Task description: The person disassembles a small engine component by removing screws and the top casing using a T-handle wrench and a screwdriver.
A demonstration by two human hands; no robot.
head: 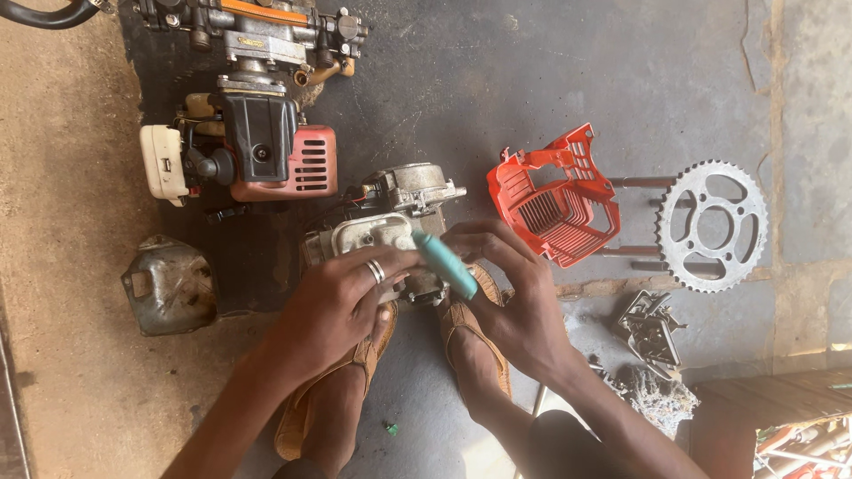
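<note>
Oil-darkened concrete floor [550,80] meets sandy ground [62,293] along the left of the view, with a stone kerb running down the right edge. Both hands work low in the centre, over a small grey engine block [390,232] that sits on the floor just ahead of two sandalled feet [417,355]. The left hand [342,302], a ring on one finger, lies curled over the block's near edge, fingers bent and pressing on the metal. The right hand [510,293] is closed around a teal-handled tool [444,263], held slantwise with its upper end touching the block; the working tip is hidden. Both forearms come in from the bottom edge and converge on the block, wrists bent downward.

Space around the hands is tight. A red-and-black small engine [266,155] stands just beyond the block to the upper left, with another grey metal assembly [266,31] at the top edge behind it. An orange plastic engine cover [555,200] lies close on the right, open side up, and past it a toothed steel sprocket [714,226] rests across thin metal rods. A dented grey fuel tank [169,284] sits apart on the left, where the sand begins. Loose metal parts [652,333] are scattered near the right forearm. The widest bare stretch of floor lies at the upper right.
</note>
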